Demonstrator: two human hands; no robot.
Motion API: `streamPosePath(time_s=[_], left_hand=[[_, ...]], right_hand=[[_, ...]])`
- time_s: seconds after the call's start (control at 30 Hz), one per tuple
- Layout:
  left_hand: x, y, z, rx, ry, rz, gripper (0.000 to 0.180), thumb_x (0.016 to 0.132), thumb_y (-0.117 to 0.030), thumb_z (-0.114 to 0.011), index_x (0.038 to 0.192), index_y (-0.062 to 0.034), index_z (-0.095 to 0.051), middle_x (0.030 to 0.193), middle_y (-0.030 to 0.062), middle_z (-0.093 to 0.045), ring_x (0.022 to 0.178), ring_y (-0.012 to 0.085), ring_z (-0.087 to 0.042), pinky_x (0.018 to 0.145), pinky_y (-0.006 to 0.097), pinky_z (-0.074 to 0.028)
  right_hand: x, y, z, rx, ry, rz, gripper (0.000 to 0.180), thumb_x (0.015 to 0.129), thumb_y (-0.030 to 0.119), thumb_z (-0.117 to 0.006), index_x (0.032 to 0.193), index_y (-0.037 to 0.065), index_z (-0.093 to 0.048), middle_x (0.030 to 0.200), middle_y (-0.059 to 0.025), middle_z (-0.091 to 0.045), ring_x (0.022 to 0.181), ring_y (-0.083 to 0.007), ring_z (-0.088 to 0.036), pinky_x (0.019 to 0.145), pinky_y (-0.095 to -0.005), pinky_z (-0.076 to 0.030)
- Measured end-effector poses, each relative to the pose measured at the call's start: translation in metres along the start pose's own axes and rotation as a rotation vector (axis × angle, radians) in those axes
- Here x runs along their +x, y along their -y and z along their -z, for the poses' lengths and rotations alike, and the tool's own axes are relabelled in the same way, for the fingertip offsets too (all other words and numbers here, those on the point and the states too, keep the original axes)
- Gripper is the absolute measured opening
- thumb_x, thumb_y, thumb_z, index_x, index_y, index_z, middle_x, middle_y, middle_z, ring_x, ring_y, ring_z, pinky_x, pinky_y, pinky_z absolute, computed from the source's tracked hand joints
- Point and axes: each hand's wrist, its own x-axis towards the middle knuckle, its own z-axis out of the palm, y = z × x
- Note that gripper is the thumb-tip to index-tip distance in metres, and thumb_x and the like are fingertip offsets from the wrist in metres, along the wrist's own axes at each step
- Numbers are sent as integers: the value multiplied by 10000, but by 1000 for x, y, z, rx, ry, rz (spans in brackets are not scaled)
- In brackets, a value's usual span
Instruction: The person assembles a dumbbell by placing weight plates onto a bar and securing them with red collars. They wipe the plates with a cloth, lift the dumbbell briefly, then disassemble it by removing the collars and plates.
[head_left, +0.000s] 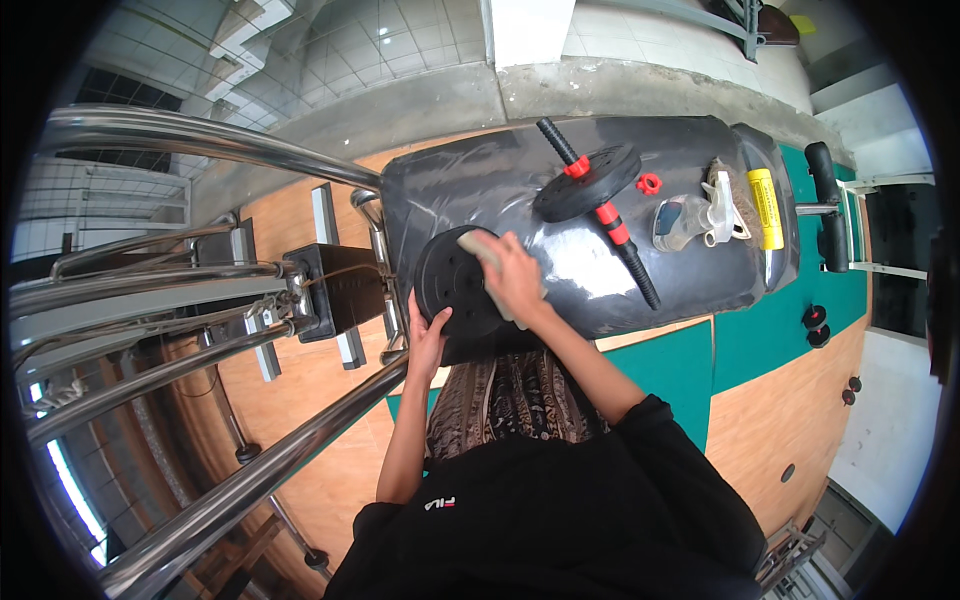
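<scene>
A round black weight plate (pixel 465 290) stands tilted on the near left part of a black padded bench (pixel 590 260). My left hand (pixel 427 335) grips its lower left rim, thumb on the face and fingers going behind it. Pressed against the plate's right side, my right hand (pixel 518 280) is closed on a pale cloth (pixel 480 243), part of which is hidden under the fingers. Beyond my right hand lies a dumbbell bar (pixel 632 262) with red collars and a black plate (pixel 590 185) on it. A loose red star nut (pixel 649 184) rests beside that plate.
Further right on the bench are a clear spray bottle (pixel 685 222), a brownish cloth (pixel 742 205) and a yellow cylinder (pixel 766 208). Chrome rails (pixel 270 470) of a machine flank the left side. Small dumbbells (pixel 816 325) sit on the green mat (pixel 770 350) and wooden floor.
</scene>
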Motion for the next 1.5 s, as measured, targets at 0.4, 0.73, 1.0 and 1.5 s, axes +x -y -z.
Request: streamPosePath(time_s=[0.4, 0.73, 1.0, 1.5], left_hand=[[-6, 16, 0, 86, 21, -132, 774, 839, 16, -608, 1448, -35, -133, 1383, 138, -368, 1233, 205, -408, 1039, 318, -343], [-10, 22, 5, 123, 46, -147, 756, 824, 3, -640, 1425, -33, -184, 1356, 129, -393, 1225, 204, -414, 1036, 308, -333], [-11, 22, 7, 238, 82, -191, 754, 813, -8, -660, 1418, -45, -211, 1346, 126, -404, 1234, 198, -403, 1049, 309, -316], [4, 14, 19, -51, 59, -17, 797, 823, 50, -606, 1454, -133, -156, 1395, 102, -355, 1241, 221, -410, 1014, 376, -380]], right_hand=[[-3, 9, 1, 201, -44, 160, 394, 803, 117, -632, 1182, 226, -620, 886, -98, -543, 720, -309, -605, 641, -394, -501], [-25, -14, 17, 156, 19, -107, 342, 857, 199, -594, 1198, 197, -604, 914, -110, -541, 855, -318, -589, 784, -394, -473], [27, -23, 20, 190, 25, -65, 322, 886, 253, -550, 1193, 165, -590, 974, -132, -554, 938, -366, -580, 813, -432, -462], [-33, -45, 5, 97, -14, -93, 366, 832, 124, -595, 1182, 232, -597, 921, -97, -527, 799, -339, -600, 683, -445, -495]])
